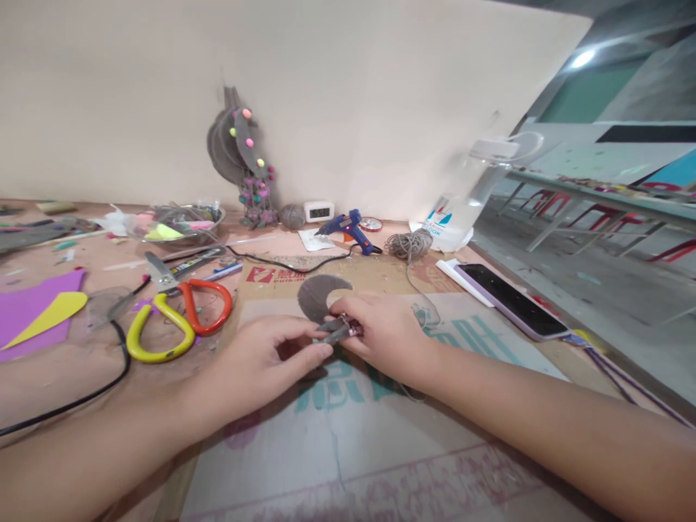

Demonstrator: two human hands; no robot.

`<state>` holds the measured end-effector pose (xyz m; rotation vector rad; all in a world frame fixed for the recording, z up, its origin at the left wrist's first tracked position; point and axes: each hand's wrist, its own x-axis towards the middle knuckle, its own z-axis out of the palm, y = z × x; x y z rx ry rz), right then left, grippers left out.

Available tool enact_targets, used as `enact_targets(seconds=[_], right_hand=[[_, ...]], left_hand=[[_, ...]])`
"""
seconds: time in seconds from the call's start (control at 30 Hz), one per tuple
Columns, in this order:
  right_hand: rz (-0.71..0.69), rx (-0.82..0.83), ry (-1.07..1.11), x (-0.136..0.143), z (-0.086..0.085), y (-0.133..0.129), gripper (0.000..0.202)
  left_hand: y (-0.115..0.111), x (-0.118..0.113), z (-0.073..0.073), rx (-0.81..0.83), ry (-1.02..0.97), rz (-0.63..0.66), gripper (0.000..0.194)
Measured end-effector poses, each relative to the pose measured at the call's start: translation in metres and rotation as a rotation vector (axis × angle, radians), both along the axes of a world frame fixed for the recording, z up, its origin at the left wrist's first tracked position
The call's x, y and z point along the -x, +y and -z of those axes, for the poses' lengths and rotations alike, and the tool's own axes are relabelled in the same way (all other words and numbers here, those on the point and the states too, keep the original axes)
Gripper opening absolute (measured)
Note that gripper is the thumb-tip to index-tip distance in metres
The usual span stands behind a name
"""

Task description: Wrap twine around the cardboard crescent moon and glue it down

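Note:
My left hand (pixel 283 355) and my right hand (pixel 380 333) meet over the printed cardboard (pixel 391 449). Between them is a small grey piece (pixel 336 332) with shiny bits at its right end. The thumb and fingers of my left hand pinch its left end. My right hand's fingers are closed round its right end, which they partly hide. Just behind the hands lies a dark grey disc (pixel 318 296), with a paler round edge (pixel 338 296) showing beside my right fingers. Grey cord trails on both sides of my right wrist.
Scissors (pixel 163 304) with yellow and red handles lie left. Behind are a blue glue gun (pixel 353 230), a cord bundle (pixel 410 244), a white clock (pixel 318 211) and a decorated grey hanging (pixel 233 145). A phone (pixel 511 301) and water bottle (pixel 467 188) stand right.

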<state>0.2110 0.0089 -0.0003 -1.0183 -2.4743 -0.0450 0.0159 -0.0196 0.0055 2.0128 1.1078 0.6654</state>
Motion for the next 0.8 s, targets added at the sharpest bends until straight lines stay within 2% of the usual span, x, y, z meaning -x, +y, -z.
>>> enact_targets(seconds=[0.07, 0.13, 0.23, 0.37, 0.43, 0.5, 0.6, 0.7, 0.73, 0.8], right_hand=[[-0.005, -0.050, -0.039, 0.000, 0.000, 0.000, 0.021], [0.000, -0.030, -0.032, 0.000, 0.001, 0.000, 0.020], [0.010, 0.170, 0.121, -0.002, 0.002, 0.002, 0.013], [0.047, 0.410, 0.378, 0.000, 0.001, 0.004, 0.005], [0.044, 0.451, 0.436, 0.002, -0.002, 0.002, 0.005], [0.030, 0.479, 0.467, 0.004, -0.004, 0.001, 0.007], [0.040, 0.494, 0.560, 0.003, -0.005, 0.002, 0.013], [0.109, 0.493, 0.703, 0.000, -0.004, 0.011, 0.022], [0.132, 0.513, 0.745, 0.000, -0.003, 0.015, 0.023], [0.163, 0.580, 0.813, -0.001, -0.004, 0.020, 0.022]], left_hand=[[-0.001, -0.002, 0.000, 0.026, -0.031, 0.003, 0.027], [-0.003, 0.000, 0.000, 0.062, -0.068, -0.004, 0.028], [-0.002, 0.005, -0.002, 0.020, -0.100, -0.067, 0.031], [0.010, 0.010, 0.001, -0.060, -0.107, -0.265, 0.034], [0.017, 0.010, 0.005, -0.103, -0.162, -0.269, 0.020], [0.022, 0.009, 0.009, -0.110, -0.138, -0.210, 0.030], [0.019, 0.008, 0.011, -0.178, 0.076, -0.105, 0.038], [0.008, 0.010, 0.006, -0.209, 0.244, 0.041, 0.056], [0.005, 0.011, 0.003, -0.172, 0.244, 0.125, 0.055], [-0.002, 0.012, -0.004, 0.011, 0.182, 0.356, 0.034]])
